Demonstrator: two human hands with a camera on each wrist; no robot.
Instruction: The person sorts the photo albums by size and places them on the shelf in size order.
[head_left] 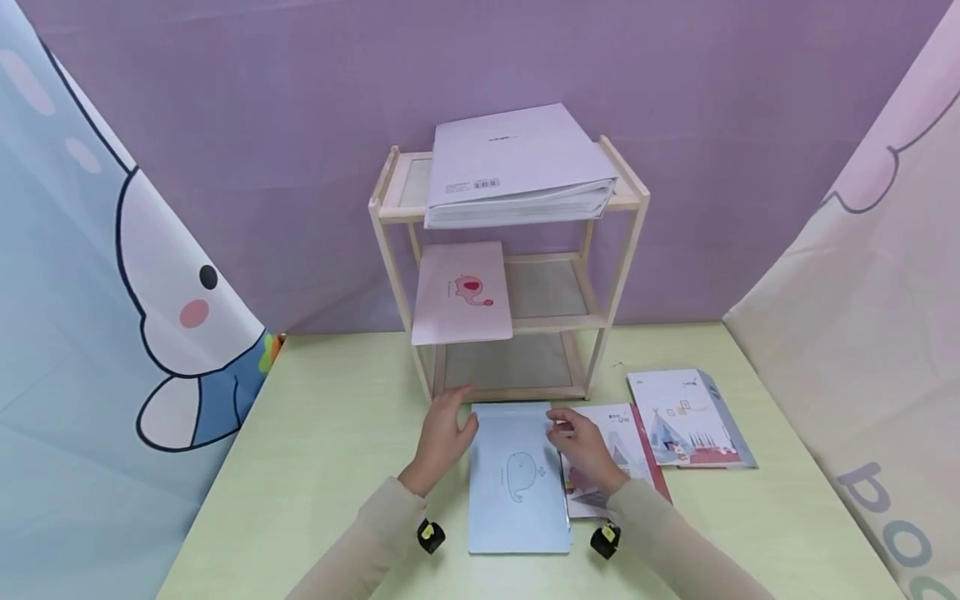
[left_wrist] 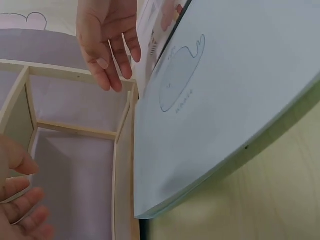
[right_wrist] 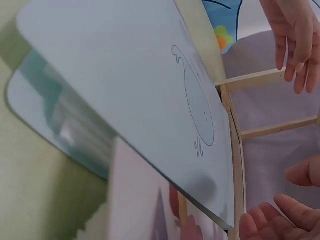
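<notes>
A light blue folder point(head_left: 517, 500) with a whale drawing lies on the table between my hands, its far end close to the foot of the shelf. My left hand point(head_left: 441, 442) hovers by its far left corner, fingers loosely spread and holding nothing. Over its far right corner is my right hand point(head_left: 588, 450), fingers loosely bent and also without anything in them. The right wrist view shows the whale cover point(right_wrist: 145, 100) raised at the near end above the layer beneath. Partly under my right hand lies a booklet point(head_left: 618, 446) with a red edge.
A small wooden shelf point(head_left: 510, 392) stands at the back. On its top lies a thick pale binder point(head_left: 517, 162), and its middle level carries a pink elephant-print folder point(head_left: 461, 308) that juts out forward. Another illustrated booklet point(head_left: 686, 417) is at the right.
</notes>
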